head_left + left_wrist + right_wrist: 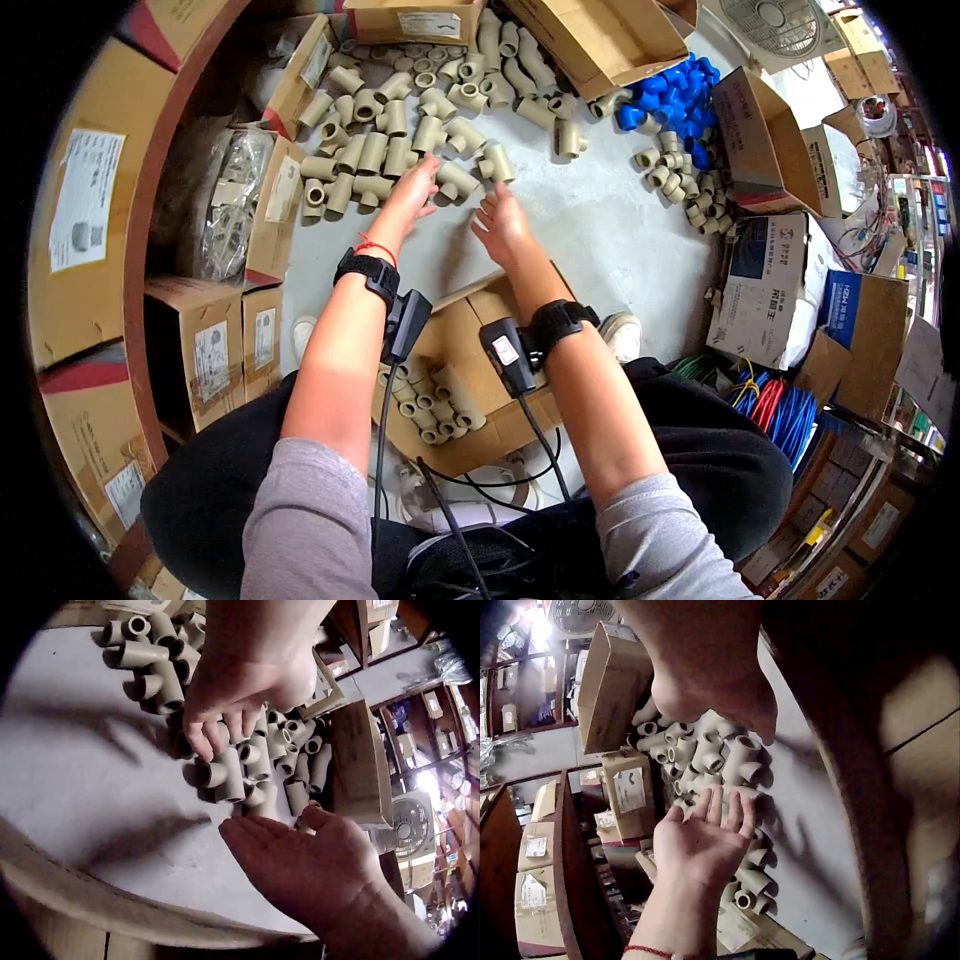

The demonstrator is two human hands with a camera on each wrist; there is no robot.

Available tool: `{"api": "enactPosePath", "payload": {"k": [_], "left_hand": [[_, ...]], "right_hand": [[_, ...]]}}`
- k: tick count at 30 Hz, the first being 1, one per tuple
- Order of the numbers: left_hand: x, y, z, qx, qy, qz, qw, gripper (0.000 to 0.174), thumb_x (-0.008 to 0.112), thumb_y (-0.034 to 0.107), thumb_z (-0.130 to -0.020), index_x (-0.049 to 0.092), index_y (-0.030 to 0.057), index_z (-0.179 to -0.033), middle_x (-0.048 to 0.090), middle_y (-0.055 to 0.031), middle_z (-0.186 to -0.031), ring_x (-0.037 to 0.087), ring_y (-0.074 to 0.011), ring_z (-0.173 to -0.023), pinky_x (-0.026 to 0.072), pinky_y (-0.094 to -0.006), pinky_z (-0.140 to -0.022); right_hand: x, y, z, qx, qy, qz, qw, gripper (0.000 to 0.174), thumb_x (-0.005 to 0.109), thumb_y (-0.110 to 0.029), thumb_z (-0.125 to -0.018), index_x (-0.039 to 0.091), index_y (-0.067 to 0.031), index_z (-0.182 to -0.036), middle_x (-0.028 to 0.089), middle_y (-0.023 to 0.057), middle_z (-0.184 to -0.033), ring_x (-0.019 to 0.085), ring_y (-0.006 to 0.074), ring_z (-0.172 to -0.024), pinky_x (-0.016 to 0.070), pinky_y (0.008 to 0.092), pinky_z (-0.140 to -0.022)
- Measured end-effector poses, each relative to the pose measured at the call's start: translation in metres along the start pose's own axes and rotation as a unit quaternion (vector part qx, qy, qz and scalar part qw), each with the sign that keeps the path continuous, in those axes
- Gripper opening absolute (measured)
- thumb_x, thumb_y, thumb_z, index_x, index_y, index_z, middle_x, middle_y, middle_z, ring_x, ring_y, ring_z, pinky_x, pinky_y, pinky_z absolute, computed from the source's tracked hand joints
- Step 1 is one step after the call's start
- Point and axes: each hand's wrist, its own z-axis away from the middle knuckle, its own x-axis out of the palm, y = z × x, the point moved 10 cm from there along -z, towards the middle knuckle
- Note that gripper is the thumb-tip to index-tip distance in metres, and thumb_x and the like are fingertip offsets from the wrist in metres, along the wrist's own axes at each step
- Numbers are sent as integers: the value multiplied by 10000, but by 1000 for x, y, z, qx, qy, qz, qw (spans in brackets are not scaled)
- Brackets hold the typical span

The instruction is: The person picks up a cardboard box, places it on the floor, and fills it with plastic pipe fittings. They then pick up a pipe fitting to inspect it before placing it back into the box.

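Note:
Many beige T-shaped pipe fittings (372,152) lie on the grey floor. My left hand (408,200), with a red string at the wrist, reaches in at their near edge, fingers apart. In the left wrist view the left hand's (251,686) fingertips are right over a tee fitting (230,776); contact cannot be told. My right hand (503,225) is to its right, just below another tee (497,163), holding nothing. The right wrist view shows the left palm (701,847) bare and the right hand (712,690) partly dark.
An open carton (455,340) with small beige fittings (437,412) stands between the legs. Blue fittings (675,95) lie at the back right. Cartons (195,330) line the left, a white box (765,290) stands right, and coiled cables (780,415) lie near the right knee.

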Motion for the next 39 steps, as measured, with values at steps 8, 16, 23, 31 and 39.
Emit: {"api": "enactPosePath", "payload": {"k": [8, 16, 23, 31, 39], "left_hand": [[6, 4, -18, -24, 3, -82, 996, 604, 237, 526, -768, 250, 113, -1208, 247, -49, -1248, 276, -230, -1100, 266, -416, -855], [-6, 25, -12, 65, 48, -100, 992, 599, 273, 437, -801, 353, -79, -1095, 430, -177, -1089, 414, -218, -1018, 296, -274, -839], [-13, 56, 17, 157, 51, -107, 980, 573, 300, 425, -799, 420, -85, -1031, 471, -174, -1034, 438, -224, -988, 305, -275, -843], [-28, 62, 76, 123, 110, -226, 960, 573, 300, 502, -754, 503, -4, -578, 505, -81, -551, 463, -176, -519, 366, -290, -539], [27, 103, 189, 83, -11, -204, 975, 578, 265, 504, -779, 459, 27, -1039, 498, -109, -1005, 487, -155, -861, 385, -245, -697]], "right_hand": [[5, 8, -17, -15, 21, 44, 999, 501, 273, -417, -806, 361, -24, -1104, 419, 65, -1007, 369, 156, -861, 290, 266, -744], [13, 10, -9, 33, -2, 12, 999, 599, 300, -413, -790, 200, 28, -1182, 271, 142, -1182, 252, 231, -1086, 203, 343, -900], [23, 2, 15, 33, 15, 24, 999, 494, 374, -362, -769, 383, 68, -1013, 471, 134, -924, 465, 186, -794, 394, 294, -725], [24, -22, 80, -66, 52, 267, 960, 263, 607, -199, -638, 520, 40, -705, 520, 65, -595, 489, 107, -471, 391, 175, -393], [29, -85, 165, -278, 157, 521, 792, 475, 719, -374, -452, 586, 19, -684, 567, 72, -592, 528, 134, -526, 412, 258, -534]]}}
